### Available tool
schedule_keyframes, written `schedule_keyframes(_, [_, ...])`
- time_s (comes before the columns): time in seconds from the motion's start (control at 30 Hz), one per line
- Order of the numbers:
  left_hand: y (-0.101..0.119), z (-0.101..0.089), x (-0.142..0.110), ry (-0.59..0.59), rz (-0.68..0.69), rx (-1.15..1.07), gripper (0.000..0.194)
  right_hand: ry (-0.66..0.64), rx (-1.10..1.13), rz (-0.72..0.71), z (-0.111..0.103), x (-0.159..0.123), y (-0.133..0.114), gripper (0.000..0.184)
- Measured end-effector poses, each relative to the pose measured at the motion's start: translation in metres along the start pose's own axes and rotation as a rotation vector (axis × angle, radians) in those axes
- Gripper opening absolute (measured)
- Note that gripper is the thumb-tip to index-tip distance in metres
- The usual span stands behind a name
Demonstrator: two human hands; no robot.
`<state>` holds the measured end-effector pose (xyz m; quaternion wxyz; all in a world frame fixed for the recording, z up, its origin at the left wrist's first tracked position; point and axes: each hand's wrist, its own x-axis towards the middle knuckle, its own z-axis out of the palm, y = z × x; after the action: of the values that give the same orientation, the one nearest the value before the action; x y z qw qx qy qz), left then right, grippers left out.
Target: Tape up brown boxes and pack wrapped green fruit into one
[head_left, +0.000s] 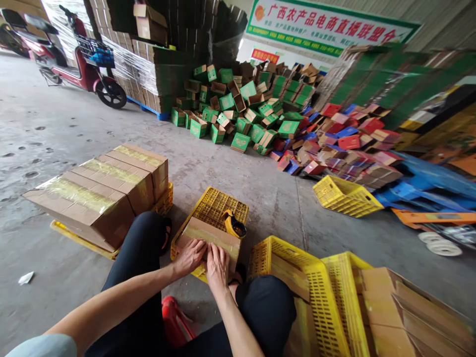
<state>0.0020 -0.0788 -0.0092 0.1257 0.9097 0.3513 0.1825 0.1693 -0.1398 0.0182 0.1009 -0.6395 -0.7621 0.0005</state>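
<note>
Cardboard box (211,232) with a strip of yellowish tape along its top lies between the person's knees, on the grid face of a yellow crate (212,202) that stands on the concrete floor (275,191). Both hands rest on top of it. The left hand (191,255) comes in from the left side, its fingers slightly bent and close together, the tips on the tape near the middle. The right hand (217,265) lies just beside it, fingers nearly straight, side by side and pointing away from the person, pressed to the box top. The fingertips of the two hands almost meet; whether they pinch a bit of tape or cardboard between them, I cannot tell.

A yellow and black tape dispenser (234,225) sits at the far right corner of the box. To the left, three taped boxes (106,181) stand in a row on another yellow crate. By the right knee, a yellow basket (324,302) holds boxes, and just beyond it are more boxes with raised flaps (412,307). A red stool (173,320) shows between the legs. Farther off are a heap of green cartons (240,143), a pile of red and blue cartons (348,143) and a red scooter (84,74).
</note>
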Motion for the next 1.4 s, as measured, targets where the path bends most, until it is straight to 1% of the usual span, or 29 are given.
schedule_keyframes(0.13, [0.002,-0.002,0.001,-0.024,-0.049,-0.002,0.044,0.005,-0.017,-0.009,-0.003,0.003,0.003,0.052])
schedule_keyframes(0.23, [0.003,-0.002,0.0,-0.034,-0.066,-0.007,0.044,0.008,-0.057,-0.022,-0.005,0.004,0.003,0.053])
schedule_keyframes(0.3, [0.002,-0.001,-0.002,-0.021,-0.068,-0.02,0.048,0.016,-0.067,-0.022,-0.006,0.004,0.002,0.055])
schedule_keyframes(0.4, [-0.007,0.001,-0.007,0.031,-0.102,0.004,0.058,0.024,-0.064,0.038,-0.009,0.002,0.003,0.057])
schedule_keyframes(0.47, [-0.014,0.003,-0.012,0.072,-0.135,0.047,0.059,0.016,-0.07,0.091,-0.011,0.0,0.005,0.058])
schedule_keyframes(0.57, [-0.023,0.007,-0.017,0.099,-0.144,0.091,0.061,0.009,-0.073,0.131,-0.013,-0.004,0.009,0.061])
schedule_keyframes(0.67, [-0.024,0.012,-0.018,0.102,-0.141,0.105,0.062,0.015,-0.058,0.125,-0.013,-0.006,0.01,0.062])
schedule_keyframes(0.8, [-0.026,0.015,-0.017,0.093,-0.151,0.101,0.063,0.023,-0.034,0.105,-0.013,-0.006,0.009,0.057])
schedule_keyframes(0.9, [-0.038,0.015,-0.02,0.058,-0.168,0.083,0.069,0.044,-0.026,0.118,-0.011,-0.01,0.015,0.057])
schedule_keyframes(0.97, [-0.05,0.017,-0.024,0.023,-0.194,0.066,0.073,0.037,-0.044,0.161,-0.008,-0.016,0.023,0.061])
schedule_keyframes(1.07, [-0.064,0.022,-0.031,0.004,-0.224,0.039,0.073,-0.028,-0.059,0.25,-0.003,-0.022,0.036,0.067])
schedule_keyframes(1.13, [-0.068,0.026,-0.033,0.005,-0.227,0.045,0.072,-0.064,-0.044,0.273,-0.001,-0.023,0.042,0.065])
schedule_keyframes(1.27, [-0.063,0.029,-0.033,0.009,-0.237,0.116,0.069,-0.093,-0.042,0.261,-0.003,-0.024,0.042,0.058])
schedule_keyframes(1.4, [-0.047,0.03,-0.033,0.074,-0.216,0.139,0.066,-0.074,-0.067,0.26,-0.004,-0.029,0.035,0.056])
